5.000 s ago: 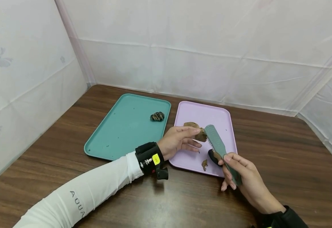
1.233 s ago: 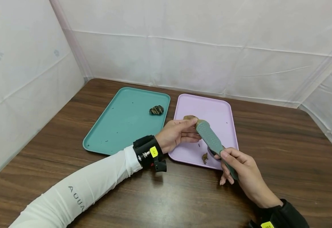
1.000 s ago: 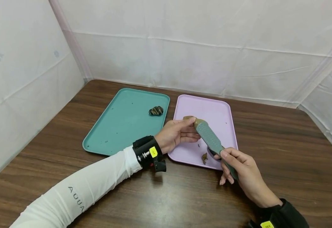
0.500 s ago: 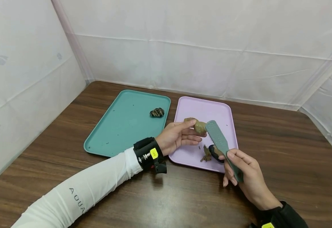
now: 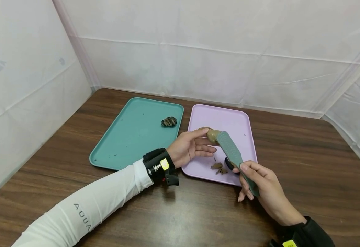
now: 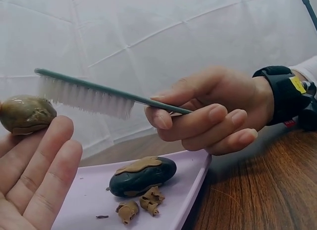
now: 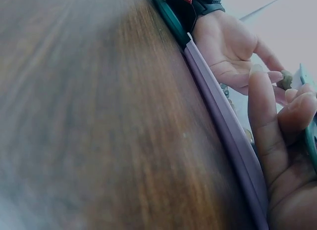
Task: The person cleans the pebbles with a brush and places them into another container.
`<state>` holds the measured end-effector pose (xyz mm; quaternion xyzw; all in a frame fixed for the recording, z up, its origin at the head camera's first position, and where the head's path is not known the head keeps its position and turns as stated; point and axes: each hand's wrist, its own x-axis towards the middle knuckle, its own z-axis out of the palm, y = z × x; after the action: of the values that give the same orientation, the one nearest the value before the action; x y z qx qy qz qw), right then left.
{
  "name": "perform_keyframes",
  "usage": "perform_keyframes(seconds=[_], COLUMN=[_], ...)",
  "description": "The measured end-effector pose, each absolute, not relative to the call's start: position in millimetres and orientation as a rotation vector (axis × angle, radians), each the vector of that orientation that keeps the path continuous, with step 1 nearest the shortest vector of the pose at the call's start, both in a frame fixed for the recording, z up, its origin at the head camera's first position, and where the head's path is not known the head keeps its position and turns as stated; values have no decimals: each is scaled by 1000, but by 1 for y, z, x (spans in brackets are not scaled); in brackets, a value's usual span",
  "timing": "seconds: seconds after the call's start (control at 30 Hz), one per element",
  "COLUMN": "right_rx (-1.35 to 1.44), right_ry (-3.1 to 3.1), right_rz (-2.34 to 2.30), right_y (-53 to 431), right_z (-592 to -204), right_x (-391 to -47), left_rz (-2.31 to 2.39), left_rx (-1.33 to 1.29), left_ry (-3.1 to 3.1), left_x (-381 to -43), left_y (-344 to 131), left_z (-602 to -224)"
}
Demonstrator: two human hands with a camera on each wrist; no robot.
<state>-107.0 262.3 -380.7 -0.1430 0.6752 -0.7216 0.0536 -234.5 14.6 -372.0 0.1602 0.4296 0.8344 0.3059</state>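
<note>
My left hand point(image 5: 186, 147) pinches a smooth olive-brown oval stone point(image 6: 27, 114) between thumb and fingers, above the lilac tray point(image 5: 218, 118). Wet-looking brown clay clings to its underside. A green brush point(image 5: 231, 147) with white bristles point(image 6: 84, 94) is gripped by its handle in my right hand point(image 5: 265, 185). Its bristle tip meets the stone's right end. Below, on the lilac tray, lies a dark oval stone point(image 6: 143, 178) patched with brown clay. Torn clay scraps point(image 6: 151, 200) lie beside it. The right wrist view shows only part of the brush handle.
Left of the lilac tray is a teal tray point(image 5: 136, 133) bearing a dark stone with pale streaks point(image 5: 169, 121) and scattered crumbs. Both trays rest on a brown wooden table point(image 5: 192, 212). White sheeting point(image 5: 180, 61) closes off the back and sides.
Compared with five seconds ago, the held stone carries less clay. Another clay scrap has dropped onto the lilac tray. The brush swung right off the stone, then returned to it.
</note>
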Motion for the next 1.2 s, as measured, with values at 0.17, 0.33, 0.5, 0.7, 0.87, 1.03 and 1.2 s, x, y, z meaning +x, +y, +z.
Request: perform_keyframes(seconds=[0.17, 0.33, 0.5, 0.7, 0.87, 1.03, 1.2], right_rx=[-458, -522, -467, -478, -501, -558, -591], right_ry=[2004, 1970, 2004, 2053, 2035, 1946, 1932], right_rz=[-2263, -2322, -2257, -2150, -2183, -2311, -2286], right_y=[264, 266, 265, 264, 263, 265, 267], right_z=[-383, -386, -383, -381, -383, -385, -386], right_x=[-108, -109, -109, -108, -108, -110, -110], left_rz=[2204, 2181, 2183, 2194, 2227, 2185, 2159], left_rx=[437, 431, 451, 456, 443, 481, 503], left_ry=[1122, 1122, 1108, 1129, 1102, 1109, 1151], left_x=[-236, -235, -235, -235, -236, -236, -235], left_y=[13, 14, 13, 12, 10, 11, 12], left_z=[-372, -370, -369, -370, -370, -370, -369])
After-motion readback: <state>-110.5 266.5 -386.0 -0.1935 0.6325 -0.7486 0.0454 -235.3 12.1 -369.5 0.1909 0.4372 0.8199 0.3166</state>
